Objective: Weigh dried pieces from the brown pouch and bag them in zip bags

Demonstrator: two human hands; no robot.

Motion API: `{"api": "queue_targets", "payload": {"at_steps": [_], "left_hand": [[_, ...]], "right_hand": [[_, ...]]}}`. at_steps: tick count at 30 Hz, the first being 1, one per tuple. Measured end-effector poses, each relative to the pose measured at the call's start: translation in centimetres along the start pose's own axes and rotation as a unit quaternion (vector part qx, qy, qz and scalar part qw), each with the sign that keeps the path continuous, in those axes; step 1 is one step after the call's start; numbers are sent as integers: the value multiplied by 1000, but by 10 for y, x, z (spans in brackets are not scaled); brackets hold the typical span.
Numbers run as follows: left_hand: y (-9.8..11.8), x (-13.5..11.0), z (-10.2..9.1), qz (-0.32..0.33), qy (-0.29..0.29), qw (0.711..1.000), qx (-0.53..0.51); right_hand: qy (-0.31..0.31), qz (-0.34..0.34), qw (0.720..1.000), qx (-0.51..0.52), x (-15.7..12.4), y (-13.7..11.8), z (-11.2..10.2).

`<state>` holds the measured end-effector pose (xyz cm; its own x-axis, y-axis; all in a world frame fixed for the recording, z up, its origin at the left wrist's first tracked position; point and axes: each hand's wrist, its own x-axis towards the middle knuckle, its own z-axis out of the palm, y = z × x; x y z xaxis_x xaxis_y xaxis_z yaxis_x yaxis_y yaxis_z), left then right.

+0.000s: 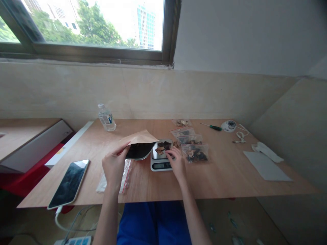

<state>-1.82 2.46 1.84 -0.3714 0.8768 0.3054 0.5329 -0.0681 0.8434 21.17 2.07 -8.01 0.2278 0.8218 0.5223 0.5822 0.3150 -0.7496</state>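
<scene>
My left hand [113, 166] is closed on the edge of a brown kraft paper bag [141, 136]. The bag's mouth gapes, showing a dark inside, and its edge overhangs the left side of a small white digital kitchen scale [154, 166]. Brown and dark dried pieces [160, 150] lie on the weighing plate. Over the plate's right side, my right hand [177, 164] has its fingertips drawn together on a dark dried piece [167, 148], partly hidden by the fingers. The scale's display is too dim to read.
Zip bags of dried pieces [196, 153] lie right of the scale. Clear plastic bags [125, 177] lie beneath my left wrist. A phone [68, 183], water bottle [107, 119], screwdriver [215, 128], white camera [229, 126] and white sheet [267, 166] are around the table [224, 177].
</scene>
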Motion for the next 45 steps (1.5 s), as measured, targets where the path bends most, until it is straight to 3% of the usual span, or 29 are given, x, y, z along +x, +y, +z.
{"api": "queue_targets", "payload": {"at_steps": [6, 11, 15, 18, 23, 25, 31, 39, 45], "left_hand": [[-3, -1, 0, -4, -4, 1000, -11], [-5, -1, -1, -3, -7, 1000, -24], [-5, -2, -2, -3, -8, 1000, -26], [-4, -2, -3, -6, -6, 1000, -22], [-3, -1, -5, -5, -7, 1000, -25], [-4, -2, -6, -5, -9, 1000, -23], [-5, -4, -4, -7, -17, 999, -30], [-1, -3, -7, -17, -10, 1000, -4], [-3, -3, -6, -11, -10, 1000, -10]], "right_hand": [[-91, -24, 995, -12, -7, -21, 9], [-163, -42, 980, -105, -6, -27, 21], [-163, -61, 970, -170, -7, -30, 26], [-125, -67, 976, -163, -6, -29, 22], [0, -30, 996, -80, 9, 3, -1], [11, -11, 997, -76, 17, 25, -11], [-97, -16, 976, -196, 30, 73, -24], [-151, -53, 938, -307, 36, 72, -28], [-129, -44, 958, -251, 35, 67, -34]]}}
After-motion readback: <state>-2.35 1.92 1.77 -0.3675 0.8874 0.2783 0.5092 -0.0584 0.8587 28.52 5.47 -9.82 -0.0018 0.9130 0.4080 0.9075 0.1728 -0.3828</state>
